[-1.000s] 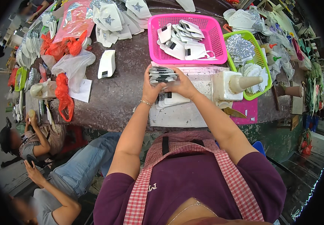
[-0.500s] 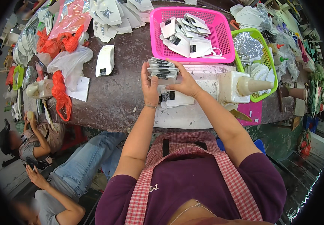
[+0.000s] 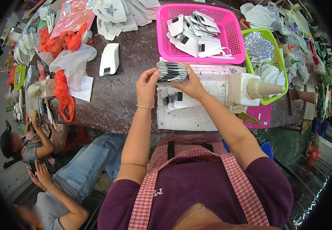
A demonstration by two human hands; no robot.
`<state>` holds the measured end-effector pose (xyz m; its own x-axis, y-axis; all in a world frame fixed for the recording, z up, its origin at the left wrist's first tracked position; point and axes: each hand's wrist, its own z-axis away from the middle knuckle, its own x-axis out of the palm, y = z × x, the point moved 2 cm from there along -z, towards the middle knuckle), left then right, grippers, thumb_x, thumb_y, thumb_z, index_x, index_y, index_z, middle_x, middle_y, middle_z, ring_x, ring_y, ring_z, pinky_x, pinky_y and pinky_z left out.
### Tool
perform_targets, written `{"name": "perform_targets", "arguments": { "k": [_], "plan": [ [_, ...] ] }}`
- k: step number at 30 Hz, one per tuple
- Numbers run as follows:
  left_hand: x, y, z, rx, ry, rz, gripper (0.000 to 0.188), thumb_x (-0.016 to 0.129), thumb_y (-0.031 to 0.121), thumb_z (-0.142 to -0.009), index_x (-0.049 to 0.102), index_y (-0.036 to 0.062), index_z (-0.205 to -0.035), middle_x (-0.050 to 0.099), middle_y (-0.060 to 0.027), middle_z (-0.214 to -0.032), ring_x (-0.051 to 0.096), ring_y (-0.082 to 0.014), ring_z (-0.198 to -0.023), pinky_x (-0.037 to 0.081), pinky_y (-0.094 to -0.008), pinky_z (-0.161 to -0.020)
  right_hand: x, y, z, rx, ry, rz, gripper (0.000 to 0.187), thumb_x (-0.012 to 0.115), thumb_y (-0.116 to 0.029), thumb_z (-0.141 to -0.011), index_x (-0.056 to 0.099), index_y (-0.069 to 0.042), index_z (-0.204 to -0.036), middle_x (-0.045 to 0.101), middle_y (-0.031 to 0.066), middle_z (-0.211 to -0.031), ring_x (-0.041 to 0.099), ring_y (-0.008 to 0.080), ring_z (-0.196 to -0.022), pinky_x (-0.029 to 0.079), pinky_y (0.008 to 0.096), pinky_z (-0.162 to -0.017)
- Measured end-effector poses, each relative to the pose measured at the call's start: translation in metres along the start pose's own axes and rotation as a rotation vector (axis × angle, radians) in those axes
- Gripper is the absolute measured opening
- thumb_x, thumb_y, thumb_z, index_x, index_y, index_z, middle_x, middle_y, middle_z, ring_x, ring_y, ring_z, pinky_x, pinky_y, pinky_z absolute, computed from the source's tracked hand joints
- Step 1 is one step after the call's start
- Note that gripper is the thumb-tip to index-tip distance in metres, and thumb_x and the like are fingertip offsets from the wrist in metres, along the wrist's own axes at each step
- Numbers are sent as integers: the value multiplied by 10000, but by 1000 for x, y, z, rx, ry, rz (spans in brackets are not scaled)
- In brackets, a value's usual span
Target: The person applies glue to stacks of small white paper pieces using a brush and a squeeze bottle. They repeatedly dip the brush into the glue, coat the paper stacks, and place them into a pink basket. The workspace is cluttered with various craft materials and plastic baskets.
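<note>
The stack (image 3: 171,72): thin white pieces, dark bands showing along the edges, layers slightly uneven; held up just on the near side of the pink basket (image 3: 232,38). Right hand (image 3: 192,85): grip partly closed round the stack's right end, thumb on the near side. Left hand (image 3: 146,85): thumb and fingers drawn close at the left end; cannot tell whether this grip pinches. Below the hands, near side of the pink basket: flat white pieces (image 3: 189,101) with dark labels (overlapping). Basket: lattice plastic, rounded corners, containing a loose heap (image 3: 191,45) of similar pieces. Left of it: a neat pile (image 3: 110,57) on the dark, scuffed tabletop (image 3: 112,96). Right of it: a green basket (image 3: 277,57) with glittery silver pieces (image 3: 259,46).
</note>
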<state>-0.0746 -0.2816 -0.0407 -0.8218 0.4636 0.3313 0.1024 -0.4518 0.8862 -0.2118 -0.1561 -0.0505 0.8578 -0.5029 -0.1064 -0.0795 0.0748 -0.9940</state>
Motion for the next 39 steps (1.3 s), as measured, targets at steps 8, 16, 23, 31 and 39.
{"name": "perform_targets", "arguments": {
  "k": [8, 16, 23, 31, 39],
  "plan": [
    [-24, 0, -13, -219, -164, 77, 125, 702, 119, -907, 668, 38, -996, 677, -11, -898, 591, -80, -778, 471, -236, -727, 1, -4, -4, 42, 40, -150, 840, 823, 3, -708, 405, -133, -1424, 625, 71, -1189, 596, 172, -1093, 483, 325, -950],
    [21, 2, 12, 268, -66, -181, 94, 595, 133, -989, 556, 48, -977, 654, -37, -950, 573, -83, -830, 476, -249, -754, -18, -9, 8, 37, 96, -227, 875, 806, 34, -712, 386, -122, -1464, 618, 62, -1208, 591, 155, -1087, 478, 304, -945],
    [34, -6, 10, 178, -115, -68, 91, 510, 155, -1032, 485, 68, -1040, 632, -59, -991, 583, -100, -866, 490, -270, -792, -45, -7, 12, 89, 82, -188, 607, 759, 40, -777, 527, -7, -1336, 656, 41, -1148, 603, 109, -1035, 490, 263, -920],
    [76, 52, 16, 671, -27, -417, 124, 461, 155, -1046, 449, 37, -1012, 696, -145, -1041, 583, -111, -838, 483, -252, -772, -64, -30, 30, 53, 156, 123, 508, 754, -9, -781, 587, -13, -1260, 661, 52, -1115, 605, 136, -1013, 486, 289, -903],
    [105, 59, -89, 332, 14, -256, 219, 510, 176, -1032, 466, 0, -1156, 559, -54, -1003, 500, -80, -788, 452, -251, -708, -84, -7, 42, 105, 323, -451, 566, 749, 51, -761, 552, -16, -1288, 650, 57, -1158, 619, 143, -1037, 495, 304, -932]
  ]
}}
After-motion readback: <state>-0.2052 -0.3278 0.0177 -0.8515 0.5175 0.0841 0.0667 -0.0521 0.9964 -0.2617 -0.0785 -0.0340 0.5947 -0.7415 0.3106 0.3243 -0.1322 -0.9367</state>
